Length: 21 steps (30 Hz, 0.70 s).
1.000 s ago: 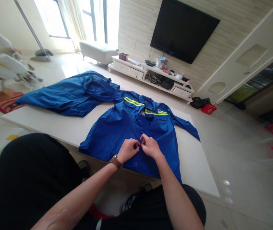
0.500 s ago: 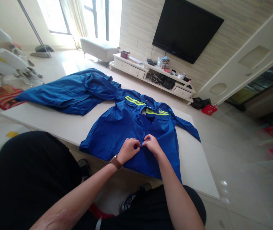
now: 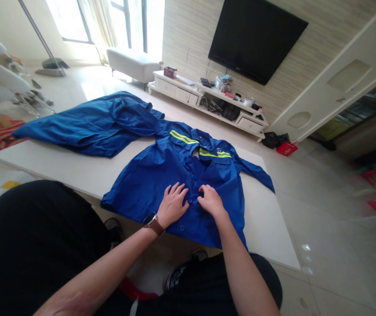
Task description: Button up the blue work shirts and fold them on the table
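Note:
A blue work jacket (image 3: 148, 175) with yellow-green reflective stripes across the chest lies front up on a white table, its collar away from me. The upper front gapes in a V below the collar. My left hand (image 3: 172, 205) rests on the lower front with its fingers spread, holding nothing. A small button (image 3: 190, 200) shows on the front between my two hands; another button (image 3: 182, 228) lies nearer the hem. Just right of the placket is my right hand (image 3: 210, 200), fingers bent, thumb and forefinger a little apart, touching the cloth.
Another blue garment (image 3: 85, 123) lies bunched on the left of the white table (image 3: 267, 224). My knees (image 3: 43, 219) are at the near edge. Beyond stand a low white TV cabinet (image 3: 175, 91) and a grey bench (image 3: 131, 63). A red bag (image 3: 287, 149) sits on the floor.
Both hands were pinching at the button on the placket. The left has let go, moved slightly left and spread flat; the right has loosened its fingers, and the button now shows.

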Each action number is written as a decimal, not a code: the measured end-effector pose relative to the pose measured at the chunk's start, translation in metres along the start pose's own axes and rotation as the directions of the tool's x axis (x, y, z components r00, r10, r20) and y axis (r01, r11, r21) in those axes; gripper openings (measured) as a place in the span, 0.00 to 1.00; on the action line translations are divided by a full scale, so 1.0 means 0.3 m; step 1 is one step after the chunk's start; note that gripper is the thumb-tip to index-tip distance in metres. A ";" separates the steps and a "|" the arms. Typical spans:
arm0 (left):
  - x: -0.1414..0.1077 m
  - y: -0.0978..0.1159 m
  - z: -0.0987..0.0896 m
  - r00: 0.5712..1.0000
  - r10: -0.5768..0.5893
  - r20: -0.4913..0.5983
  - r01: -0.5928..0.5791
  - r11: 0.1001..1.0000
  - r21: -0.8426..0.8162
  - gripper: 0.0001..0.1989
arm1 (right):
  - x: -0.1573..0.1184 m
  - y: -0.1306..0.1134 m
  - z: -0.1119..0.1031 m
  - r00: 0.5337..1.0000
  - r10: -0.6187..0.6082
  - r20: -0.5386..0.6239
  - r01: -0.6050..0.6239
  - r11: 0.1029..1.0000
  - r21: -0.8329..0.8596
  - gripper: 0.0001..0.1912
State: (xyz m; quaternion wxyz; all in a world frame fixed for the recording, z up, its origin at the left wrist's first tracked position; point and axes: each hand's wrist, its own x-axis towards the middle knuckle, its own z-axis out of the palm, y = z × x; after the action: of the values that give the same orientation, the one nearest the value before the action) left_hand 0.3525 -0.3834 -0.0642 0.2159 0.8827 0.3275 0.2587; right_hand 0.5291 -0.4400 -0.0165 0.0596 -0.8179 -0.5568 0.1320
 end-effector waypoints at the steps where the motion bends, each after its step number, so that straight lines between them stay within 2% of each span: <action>1: -0.008 -0.005 0.002 1.000 -0.004 0.015 0.004 0.999 0.037 0.23 | 0.000 0.001 -0.004 1.000 -0.013 0.013 0.013 1.000 -0.017 0.10; 6: -0.075 -0.016 -0.003 0.996 0.019 0.093 -0.032 0.989 0.144 0.27 | 0.001 -0.003 -0.022 0.998 -0.010 0.055 0.009 1.000 0.013 0.13; 12: -0.177 -0.005 -0.054 0.991 0.040 0.129 -0.064 0.981 0.185 0.25 | -0.001 -0.018 -0.021 0.999 -0.037 -0.005 0.037 0.999 0.028 0.35; 14: -0.173 0.000 -0.087 0.984 0.038 0.176 -0.072 0.978 0.194 0.21 | -0.003 -0.025 -0.018 0.998 -0.055 0.011 0.055 0.998 -0.002 0.31; 16: -0.137 0.006 -0.120 0.973 0.040 0.227 -0.085 0.978 0.192 0.15 | -0.005 -0.028 -0.016 0.998 -0.066 0.018 0.067 0.997 -0.048 0.20; 18: -0.074 0.013 -0.140 0.967 0.064 0.248 -0.106 0.981 0.160 0.11 | -0.007 -0.026 -0.016 0.998 -0.069 0.000 0.069 0.993 -0.093 0.13; 21: 0.039 0.017 -0.127 0.973 0.091 0.214 -0.115 0.988 0.104 0.10 | -0.008 -0.018 -0.023 0.996 -0.079 -0.041 0.075 0.993 -0.090 0.10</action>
State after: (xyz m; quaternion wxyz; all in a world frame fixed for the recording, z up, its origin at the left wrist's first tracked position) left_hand 0.3397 -0.3708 -0.0284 0.1841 0.9318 0.2711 0.1560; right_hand 0.5253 -0.4400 -0.0083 0.0407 -0.8005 -0.5916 0.0868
